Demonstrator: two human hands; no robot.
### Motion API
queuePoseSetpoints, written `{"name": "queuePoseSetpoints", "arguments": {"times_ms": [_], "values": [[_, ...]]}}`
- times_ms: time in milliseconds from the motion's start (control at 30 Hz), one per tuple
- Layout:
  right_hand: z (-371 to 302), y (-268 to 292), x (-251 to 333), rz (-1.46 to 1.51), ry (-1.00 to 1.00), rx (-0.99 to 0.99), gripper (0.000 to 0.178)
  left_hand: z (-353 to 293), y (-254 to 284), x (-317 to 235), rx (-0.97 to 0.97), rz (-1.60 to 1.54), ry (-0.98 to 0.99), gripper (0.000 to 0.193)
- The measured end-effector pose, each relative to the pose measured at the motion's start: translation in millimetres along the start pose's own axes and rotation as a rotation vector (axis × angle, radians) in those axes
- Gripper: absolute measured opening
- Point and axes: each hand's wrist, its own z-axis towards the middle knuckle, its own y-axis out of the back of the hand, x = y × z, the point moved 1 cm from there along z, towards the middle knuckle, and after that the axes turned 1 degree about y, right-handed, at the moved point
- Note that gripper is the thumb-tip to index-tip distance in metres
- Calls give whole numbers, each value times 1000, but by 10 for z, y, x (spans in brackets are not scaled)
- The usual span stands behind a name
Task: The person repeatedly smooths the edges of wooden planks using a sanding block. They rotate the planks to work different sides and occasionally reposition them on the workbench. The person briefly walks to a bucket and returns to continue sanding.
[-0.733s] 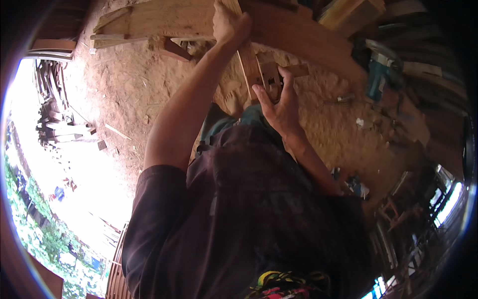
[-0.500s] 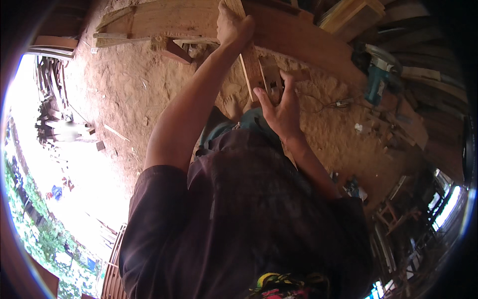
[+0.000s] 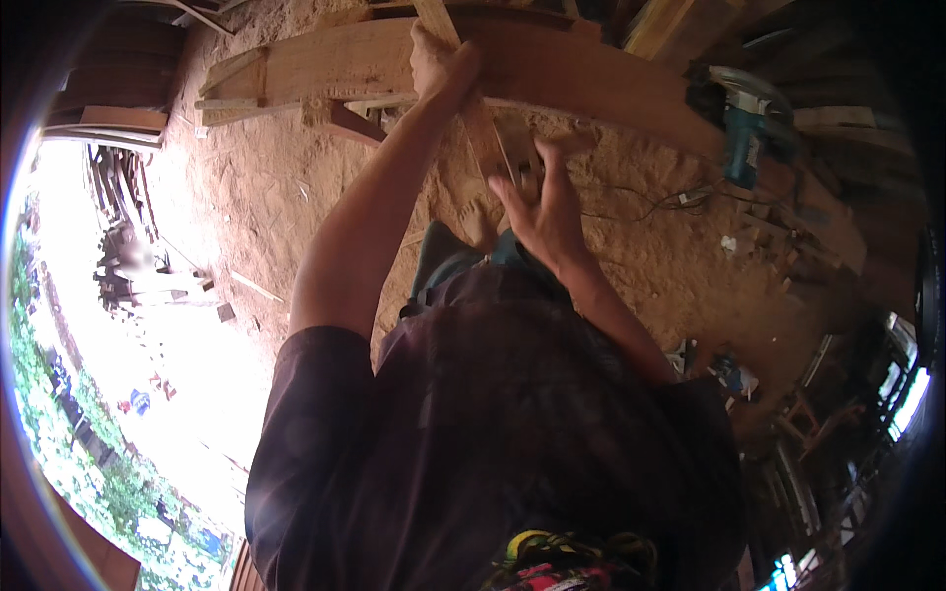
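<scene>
My left hand (image 3: 439,67) is closed around a long narrow wooden strip (image 3: 482,138), which slants over a wide plank toward me. At the strip's near end, my right hand (image 3: 548,219) curves around a shorter wooden piece (image 3: 514,148) lying alongside the strip. Its thumb is by the strip's end and its fingers are on the far side of the shorter piece. Blur and shadow hide the exact shape of that piece. The wide reddish plank (image 3: 325,61) runs crosswise beneath my left hand.
A teal circular saw (image 3: 746,148) rests at the plank's right end, and a cable (image 3: 645,209) lies on the sandy ground (image 3: 325,197). A wooden block (image 3: 340,120) sits beneath the plank's left part. Stacked boards (image 3: 680,28) stand far right; scrap wood (image 3: 123,246) lies left.
Both hands and the wooden strip have shifted slightly left in view, with the near end a little nearer my left. The surroundings sit lower and to the right as the view moved. Both grips stay.
</scene>
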Motion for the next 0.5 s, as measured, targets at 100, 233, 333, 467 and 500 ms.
{"name": "queuePoseSetpoints", "arguments": {"times_ms": [100, 233, 333, 467, 500], "values": [[-100, -43, -76, 33, 108, -44, 62, 22, -65, 76, -21, 36, -1, 73], [179, -76, 13, -85, 67, -64, 63, 37, -54, 36, 55, 26, 15, 73], [-45, -46, -9, -4, 58, -57, 65, 32, -44, 12, 0, 63, -14, 71], [-804, 148, -327, -92, -167, 75, 68, -19, 9, -89, 44, 89, 14, 69], [-1048, 130, -521, -93, -215, 112, 69, -9, 24, -105, 67, 82, 5, 68]]}}
